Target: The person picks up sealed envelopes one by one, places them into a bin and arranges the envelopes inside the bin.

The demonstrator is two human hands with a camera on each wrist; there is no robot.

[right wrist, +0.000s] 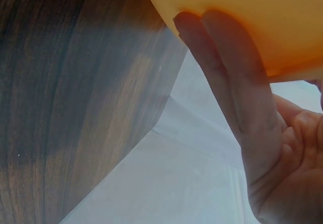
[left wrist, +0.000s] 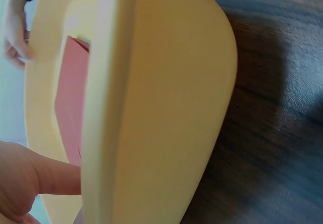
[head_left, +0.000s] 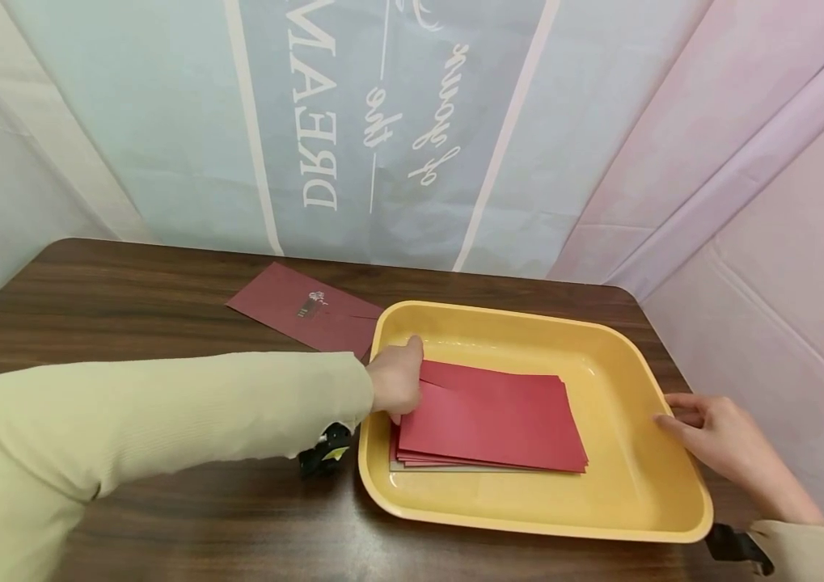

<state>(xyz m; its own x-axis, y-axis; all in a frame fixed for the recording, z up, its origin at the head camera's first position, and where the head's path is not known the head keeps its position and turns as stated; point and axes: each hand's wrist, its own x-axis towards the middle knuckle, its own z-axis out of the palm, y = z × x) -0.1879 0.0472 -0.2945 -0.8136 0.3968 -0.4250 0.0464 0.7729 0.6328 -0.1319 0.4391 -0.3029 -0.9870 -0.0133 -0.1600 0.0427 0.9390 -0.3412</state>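
Note:
A yellow plastic tray (head_left: 655, 453) holds a stack of red envelopes (head_left: 492, 416), with a pale sheet edge showing at the bottom of the pile. My left hand (head_left: 395, 378) grips the tray's left rim, close to the stack; in the left wrist view its thumb (left wrist: 55, 177) lies against the rim and the other fingers are mostly hidden. At the opposite side, my right hand (head_left: 728, 440) holds the right rim, thumb on top. Its fingers (right wrist: 237, 72) press the outer wall from below in the right wrist view.
A darker red envelope (head_left: 302, 307) with a small printed mark lies behind the tray's left corner, partly covered by it. The dark wooden table (head_left: 237, 517) ends at a printed cloth backdrop (head_left: 397, 202) behind and a pale cloth (head_left: 804, 323) on the right.

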